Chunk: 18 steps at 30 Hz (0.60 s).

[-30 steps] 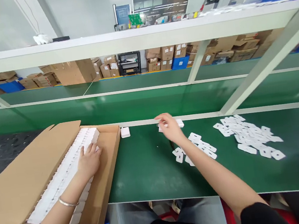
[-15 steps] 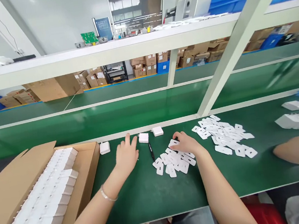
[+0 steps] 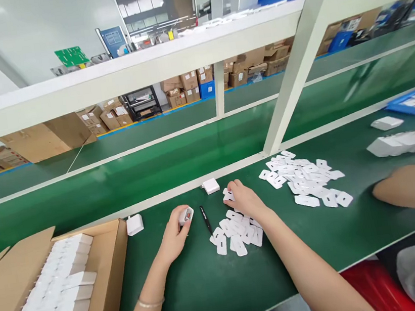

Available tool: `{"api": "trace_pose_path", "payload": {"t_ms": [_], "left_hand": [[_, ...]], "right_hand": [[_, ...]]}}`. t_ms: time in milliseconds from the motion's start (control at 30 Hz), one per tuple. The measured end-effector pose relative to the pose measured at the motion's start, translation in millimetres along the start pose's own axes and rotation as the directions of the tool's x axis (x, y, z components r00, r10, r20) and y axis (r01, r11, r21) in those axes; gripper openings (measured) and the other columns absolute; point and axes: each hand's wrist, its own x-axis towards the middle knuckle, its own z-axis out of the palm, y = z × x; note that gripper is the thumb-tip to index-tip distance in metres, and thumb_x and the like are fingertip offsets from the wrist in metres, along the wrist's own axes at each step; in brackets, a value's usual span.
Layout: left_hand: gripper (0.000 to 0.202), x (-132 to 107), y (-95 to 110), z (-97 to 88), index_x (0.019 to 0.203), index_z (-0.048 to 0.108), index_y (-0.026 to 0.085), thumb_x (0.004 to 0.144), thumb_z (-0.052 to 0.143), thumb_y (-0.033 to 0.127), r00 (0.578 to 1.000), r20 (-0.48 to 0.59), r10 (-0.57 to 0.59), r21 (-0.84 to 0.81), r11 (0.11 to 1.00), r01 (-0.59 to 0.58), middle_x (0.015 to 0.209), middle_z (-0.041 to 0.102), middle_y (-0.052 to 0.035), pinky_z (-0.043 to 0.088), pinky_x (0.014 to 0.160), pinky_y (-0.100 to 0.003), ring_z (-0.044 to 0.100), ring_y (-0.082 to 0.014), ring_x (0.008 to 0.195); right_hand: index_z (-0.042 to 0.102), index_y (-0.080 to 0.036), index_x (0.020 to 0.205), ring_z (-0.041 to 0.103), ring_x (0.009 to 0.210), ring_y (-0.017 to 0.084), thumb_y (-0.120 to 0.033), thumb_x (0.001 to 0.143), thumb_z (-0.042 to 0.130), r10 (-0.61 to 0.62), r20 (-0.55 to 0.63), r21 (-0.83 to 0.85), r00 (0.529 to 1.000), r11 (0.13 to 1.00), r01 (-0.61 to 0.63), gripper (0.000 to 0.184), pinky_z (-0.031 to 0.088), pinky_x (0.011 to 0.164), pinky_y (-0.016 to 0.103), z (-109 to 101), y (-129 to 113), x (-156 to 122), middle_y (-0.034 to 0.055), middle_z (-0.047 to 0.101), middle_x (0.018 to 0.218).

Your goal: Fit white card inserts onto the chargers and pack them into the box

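My left hand point(image 3: 172, 235) is closed around a white charger housing point(image 3: 186, 214), its open end turned up and showing parts inside. My right hand point(image 3: 245, 200) pinches a thin white cover plate with a slot point(image 3: 228, 194), at the back of a small heap of similar plates point(image 3: 236, 233). Between the hands lies a black pen point(image 3: 205, 219). A white charger with prongs point(image 3: 210, 186) stands behind the pen, and another white charger point(image 3: 135, 224) sits left of my left hand.
At left an open cardboard box point(image 3: 117, 269) holds rows of white chargers. A larger pile of plates point(image 3: 306, 178) lies right of my hand. Another person's arm point(image 3: 414, 187) reaches in at right, near white housings point(image 3: 400, 143) and a blue tray point(image 3: 395, 104). A slanted post point(image 3: 291, 93) rises behind.
My left hand has taken the nearer white charger off the table and drawn it closer. My right hand has lifted a plate slightly off the heap. The view has shifted to the right.
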Motion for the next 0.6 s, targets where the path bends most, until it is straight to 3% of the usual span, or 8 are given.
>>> {"api": "trace_pose_path", "payload": {"t_ms": [100, 233, 333, 467, 600], "left_hand": [[0.041, -29, -7, -7.0, 0.137, 0.047, 0.022, 0.103, 0.033, 0.040, 0.990, -0.064, -0.129, -0.389, 0.916, 0.095, 0.141, 0.055, -0.0104, 0.047, 0.073, -0.029, 0.059, -0.0174, 0.093], [0.043, -36, -10, -12.6, 0.128, 0.053, 0.020, 0.099, 0.033, 0.045, 0.978, -0.110, -0.177, -0.517, 0.850, 0.096, 0.135, 0.060, -0.0102, 0.038, 0.065, -0.028, 0.057, -0.0201, 0.094], [0.043, -30, -8, -13.9, 0.124, 0.057, 0.020, 0.097, 0.033, 0.043, 0.980, -0.107, -0.166, -0.590, 0.804, 0.072, 0.127, 0.064, -0.0090, 0.035, 0.063, -0.028, 0.057, -0.0205, 0.093], [0.043, -31, -4, -11.7, 0.120, 0.059, 0.018, 0.095, 0.036, 0.043, 0.986, -0.075, -0.149, -0.654, 0.754, 0.064, 0.123, 0.065, -0.0097, 0.038, 0.066, -0.028, 0.059, -0.0225, 0.099], [0.043, -38, 1, -7.9, 0.118, 0.061, 0.018, 0.096, 0.038, 0.047, 0.994, -0.026, -0.102, -0.694, 0.718, 0.055, 0.121, 0.064, -0.0096, 0.046, 0.083, -0.030, 0.059, -0.0238, 0.106]], "right_hand": [[0.055, -0.015, 0.108, 0.059, 0.074, 0.017, -0.028, 0.092, 0.067, 0.018, 0.005, -0.023, 1.000, 1.000, -0.018, 0.024, 0.038, 0.064, 0.029, 1, -2, 1, 0.0097, 0.055, 0.110], [0.057, -0.015, 0.099, 0.055, 0.064, 0.012, -0.016, 0.091, 0.061, 0.021, 0.037, -0.006, 0.999, 1.000, -0.021, 0.009, 0.040, 0.064, 0.028, 1, -3, -1, 0.0088, 0.056, 0.111], [0.058, -0.016, 0.100, 0.055, 0.063, 0.012, -0.013, 0.089, 0.060, 0.015, 0.025, 0.033, 1.000, 0.999, -0.016, 0.011, 0.044, 0.065, 0.029, 1, -3, -6, 0.0085, 0.058, 0.114], [0.059, -0.018, 0.104, 0.064, 0.079, 0.020, -0.015, 0.090, 0.060, -0.042, -0.163, 0.078, 0.986, 0.995, 0.055, 0.015, 0.048, 0.069, 0.032, 1, -10, -14, 0.0088, 0.064, 0.107], [0.058, -0.020, 0.117, 0.065, 0.095, 0.023, -0.022, 0.096, 0.057, -0.236, -0.389, 0.202, 0.890, 0.921, 0.333, 0.022, 0.052, 0.079, 0.036, 3, -32, -26, 0.0087, 0.067, 0.110]]}}
